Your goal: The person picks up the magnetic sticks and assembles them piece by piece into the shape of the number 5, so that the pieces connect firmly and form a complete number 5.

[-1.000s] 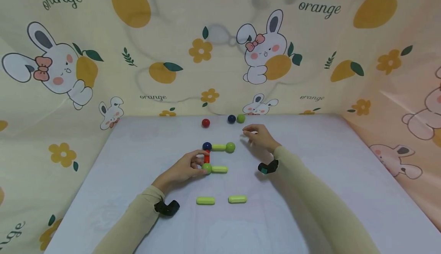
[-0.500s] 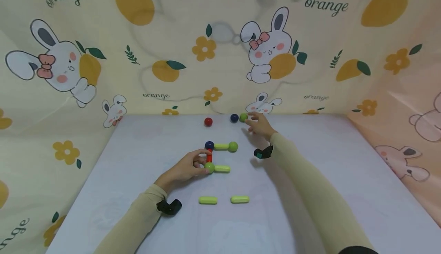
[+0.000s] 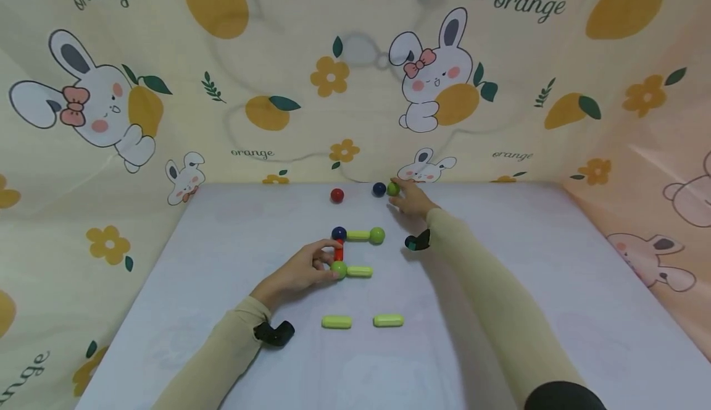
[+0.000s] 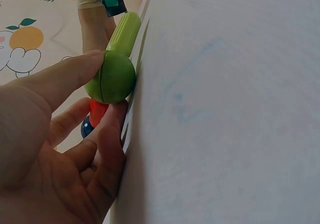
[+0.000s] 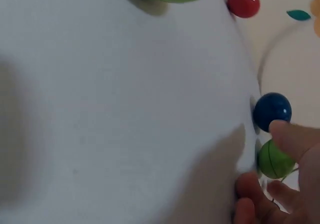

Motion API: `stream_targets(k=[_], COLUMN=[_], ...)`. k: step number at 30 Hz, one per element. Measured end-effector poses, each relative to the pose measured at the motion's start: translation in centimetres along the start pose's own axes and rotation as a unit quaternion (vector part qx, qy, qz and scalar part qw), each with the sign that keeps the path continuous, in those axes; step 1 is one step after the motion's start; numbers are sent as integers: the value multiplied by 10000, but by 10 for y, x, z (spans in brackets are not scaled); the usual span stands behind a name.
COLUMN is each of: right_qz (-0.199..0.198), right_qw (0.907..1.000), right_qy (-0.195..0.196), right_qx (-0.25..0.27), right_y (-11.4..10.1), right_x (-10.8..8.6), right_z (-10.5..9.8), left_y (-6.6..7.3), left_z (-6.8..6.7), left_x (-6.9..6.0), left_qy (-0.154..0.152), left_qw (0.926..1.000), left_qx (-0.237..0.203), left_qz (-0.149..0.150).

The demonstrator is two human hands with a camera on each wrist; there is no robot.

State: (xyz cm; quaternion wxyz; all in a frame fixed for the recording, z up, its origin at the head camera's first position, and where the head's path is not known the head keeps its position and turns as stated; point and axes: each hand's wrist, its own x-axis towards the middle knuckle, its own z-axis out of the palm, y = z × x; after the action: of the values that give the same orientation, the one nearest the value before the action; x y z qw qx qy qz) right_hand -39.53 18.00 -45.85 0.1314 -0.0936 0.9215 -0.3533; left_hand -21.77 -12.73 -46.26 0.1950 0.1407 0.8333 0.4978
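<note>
My left hand [image 3: 302, 271] pinches a C-shaped construction of magnetic balls and rods, its thumb against the near green ball [image 4: 111, 76] and its fingers by the red rod [image 3: 339, 251]. A navy ball [image 3: 339, 233] tops that rod. From it a lime rod [image 3: 358, 235] runs right to another green ball [image 3: 377, 235]. A second lime rod [image 4: 125, 34] sticks out from the held ball. At the table's far edge my right hand [image 3: 413, 200] has thumb and fingers around a loose green ball [image 5: 275, 160], right beside a loose dark blue ball [image 5: 272, 111].
A red ball [image 3: 337, 196] lies near the far edge, left of the blue one. Two loose lime rods, a left one [image 3: 336, 322] and a right one [image 3: 388, 320], lie nearer on the white table [image 3: 472, 348]. A printed cloth [image 3: 250, 58] hangs behind the table.
My right hand has moved back and slightly left to the loose green ball, its fingers closing around it. The left hand stays on the construction. The head view has shifted slightly.
</note>
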Motion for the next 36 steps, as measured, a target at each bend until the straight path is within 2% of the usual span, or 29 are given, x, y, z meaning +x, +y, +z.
stream_targets(k=[3, 8, 14, 20, 30, 36], right_qz=[-51, -19, -374, -973, -1483, -1584], right_qw=[9999, 9992, 9980, 9931, 9887, 9873], right_qy=[118, 372, 483, 618, 207, 131], right_qx=[-47, 110, -145, -212, -53, 0], right_y=[-1, -6, 2, 4, -16, -23], right_x=[-1, -17, -38, -57, -105, -122], right_z=[2, 1, -7, -14, -6, -1], left_y=[0, 1, 1, 2, 4, 5], left_z=[0, 1, 1, 0, 1, 0], left_x=[1, 1, 0, 0, -1, -2], left_qy=[5, 15, -40, -38, 13, 81], left_qw=[10000, 10000, 10000, 10000, 9999, 9998], left_qx=[-33, -53, -29, 26, 6, 51], left_qz=[-12, -15, -6, -22, -149, -169])
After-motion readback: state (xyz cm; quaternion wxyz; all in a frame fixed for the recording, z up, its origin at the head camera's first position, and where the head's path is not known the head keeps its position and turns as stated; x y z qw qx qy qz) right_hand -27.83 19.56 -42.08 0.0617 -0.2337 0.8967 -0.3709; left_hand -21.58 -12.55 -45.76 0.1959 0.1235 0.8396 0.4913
